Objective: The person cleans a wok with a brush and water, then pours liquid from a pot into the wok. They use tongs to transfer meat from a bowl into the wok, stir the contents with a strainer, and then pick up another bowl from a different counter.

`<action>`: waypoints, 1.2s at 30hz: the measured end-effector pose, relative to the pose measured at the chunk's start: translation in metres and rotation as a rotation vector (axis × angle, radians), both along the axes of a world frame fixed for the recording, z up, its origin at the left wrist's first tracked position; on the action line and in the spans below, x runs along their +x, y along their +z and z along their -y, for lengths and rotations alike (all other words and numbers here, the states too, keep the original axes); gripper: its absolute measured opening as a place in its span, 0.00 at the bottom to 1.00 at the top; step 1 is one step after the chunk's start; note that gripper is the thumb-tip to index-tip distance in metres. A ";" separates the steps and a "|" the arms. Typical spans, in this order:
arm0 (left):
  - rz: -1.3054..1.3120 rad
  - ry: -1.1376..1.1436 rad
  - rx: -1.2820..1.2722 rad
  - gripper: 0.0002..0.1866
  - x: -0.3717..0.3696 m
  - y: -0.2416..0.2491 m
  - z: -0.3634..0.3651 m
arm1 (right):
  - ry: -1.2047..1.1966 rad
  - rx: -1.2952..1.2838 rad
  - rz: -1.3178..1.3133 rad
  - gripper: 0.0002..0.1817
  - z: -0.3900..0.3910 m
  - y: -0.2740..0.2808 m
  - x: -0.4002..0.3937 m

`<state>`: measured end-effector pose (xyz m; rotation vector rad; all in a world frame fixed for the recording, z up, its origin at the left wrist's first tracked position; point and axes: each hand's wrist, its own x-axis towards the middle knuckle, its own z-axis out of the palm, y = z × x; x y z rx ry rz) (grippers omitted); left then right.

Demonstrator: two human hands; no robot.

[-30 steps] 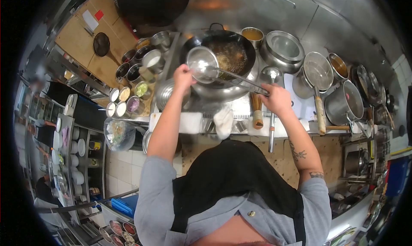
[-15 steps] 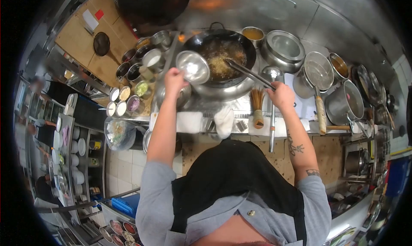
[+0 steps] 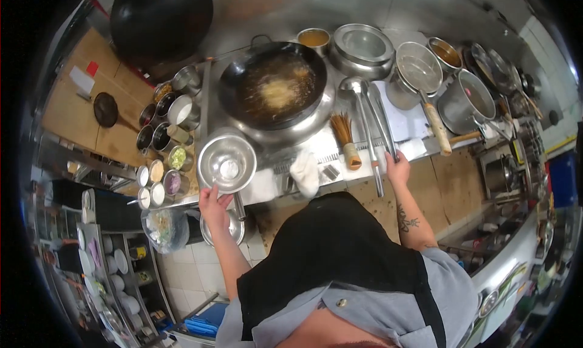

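My left hand (image 3: 215, 207) grips the near rim of a shiny metal bowl (image 3: 214, 160), which is at the counter's front left. Metal tongs (image 3: 381, 120) are in my right hand (image 3: 398, 169), closed round the near end; their tips point away from me beside a ladle (image 3: 366, 120). A black wok (image 3: 234, 102) stands on the round burner, holding bubbling oil with a pale yellow mass of food (image 3: 278, 94) in it. The ladle lies between the tongs and a bristle brush (image 3: 342, 129).
Several small pots of ingredients (image 3: 177, 158) stand at the left. A wire strainer (image 3: 419, 66) rests on a pot at the right, near a deep pot (image 3: 464, 102). A white cloth (image 3: 305, 172) lies at the front edge. Behind the wok is a pan of orange liquid (image 3: 313, 38).
My left hand and the bowl have come away from the wok, toward me and left. The tongs have left the wok and swung right, beside the ladle. The whole view has shifted too.
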<state>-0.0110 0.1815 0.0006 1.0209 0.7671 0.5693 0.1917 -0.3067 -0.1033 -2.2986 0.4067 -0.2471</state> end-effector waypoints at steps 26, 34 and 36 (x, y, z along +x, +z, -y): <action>-0.150 -1.308 0.069 0.09 0.083 -0.012 0.281 | -0.200 1.280 -0.229 0.18 0.037 0.000 -0.265; -0.092 -1.742 0.046 0.05 0.057 -0.040 0.464 | -0.549 1.340 0.170 0.11 0.150 0.029 -0.300; -0.134 -1.775 -0.015 0.10 0.051 -0.034 0.491 | -0.758 1.346 0.361 0.10 0.209 -0.004 -0.316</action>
